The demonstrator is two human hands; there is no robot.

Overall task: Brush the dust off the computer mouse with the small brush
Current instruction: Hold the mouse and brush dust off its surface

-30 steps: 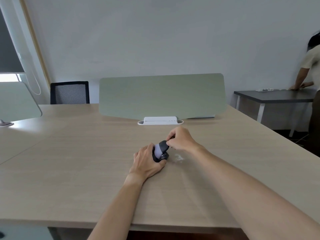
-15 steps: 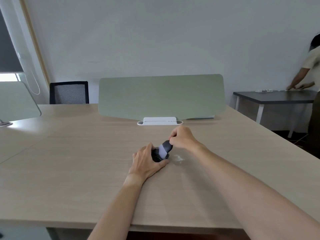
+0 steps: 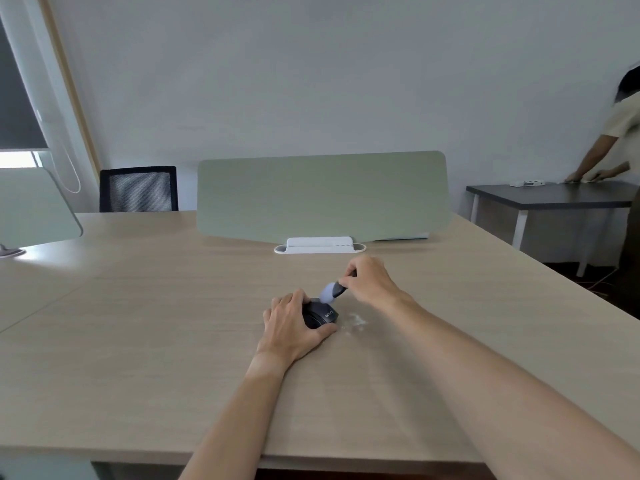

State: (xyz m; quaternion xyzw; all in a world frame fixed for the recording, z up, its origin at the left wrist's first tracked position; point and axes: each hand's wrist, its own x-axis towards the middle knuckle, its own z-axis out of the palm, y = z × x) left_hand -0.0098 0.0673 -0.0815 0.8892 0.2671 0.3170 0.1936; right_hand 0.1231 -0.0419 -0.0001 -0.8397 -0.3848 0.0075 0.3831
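Observation:
A black computer mouse point(image 3: 321, 314) lies on the wooden desk point(image 3: 138, 341) near its middle. My left hand point(image 3: 294, 323) grips the mouse from the left, fingers curled over its far side and thumb along its near edge. My right hand point(image 3: 369, 280) pinches the dark handle of a small brush point(image 3: 332, 291). The brush's pale grey bristles point down-left and touch the far top of the mouse. A patch of white dust point(image 3: 354, 322) lies on the desk just right of the mouse.
A green divider panel point(image 3: 322, 195) in a white base point(image 3: 320, 245) stands behind the hands. Another panel point(image 3: 31, 209) is at the far left, a black chair point(image 3: 138, 188) behind the desk. A person point(image 3: 620, 140) leans on a dark table point(image 3: 554, 195) at the right.
My right hand has moved up and to the right with the brush, so the bristles now sit at the mouse's far top. More of the mouse's top shows. My left hand stays put.

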